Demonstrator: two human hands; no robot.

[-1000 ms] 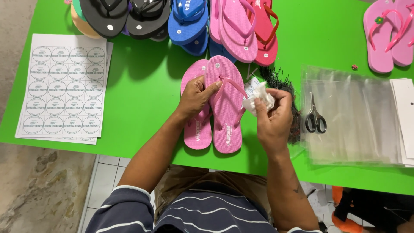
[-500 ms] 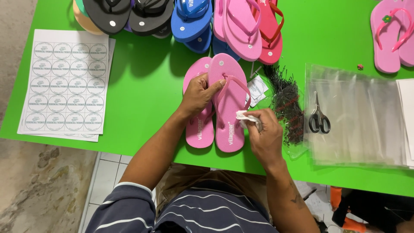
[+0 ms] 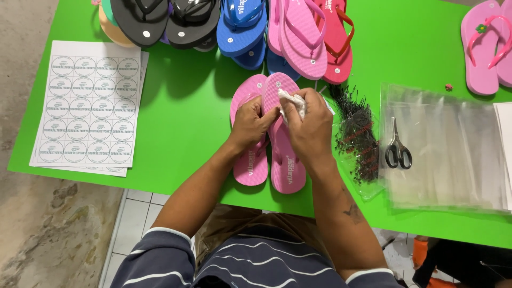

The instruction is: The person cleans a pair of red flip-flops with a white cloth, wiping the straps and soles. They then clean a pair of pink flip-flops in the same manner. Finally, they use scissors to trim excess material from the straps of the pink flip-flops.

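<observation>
A pair of pink flip-flops (image 3: 288, 165) lies side by side on the green table (image 3: 186, 122), soles up toward me. My left hand (image 3: 250, 124) rests on the pair and pins it down near the straps. My right hand (image 3: 306, 125) sits over the upper part of the right flip-flop, fingers closed on a small crumpled white piece (image 3: 292, 101) of paper or plastic. The straps are mostly hidden under both hands.
A sheet of round stickers (image 3: 88, 106) lies at the left. Black, blue, pink and red flip-flops (image 3: 240, 26) are stacked along the far edge, more pink ones (image 3: 485, 48) at far right. Black tag pins (image 3: 357, 133), scissors (image 3: 397, 146) and clear plastic bags (image 3: 448, 149) lie to the right.
My right hand has moved with the white piece from beside the right flip-flop up and left onto its strap area. The left hand has stayed on the pair.
</observation>
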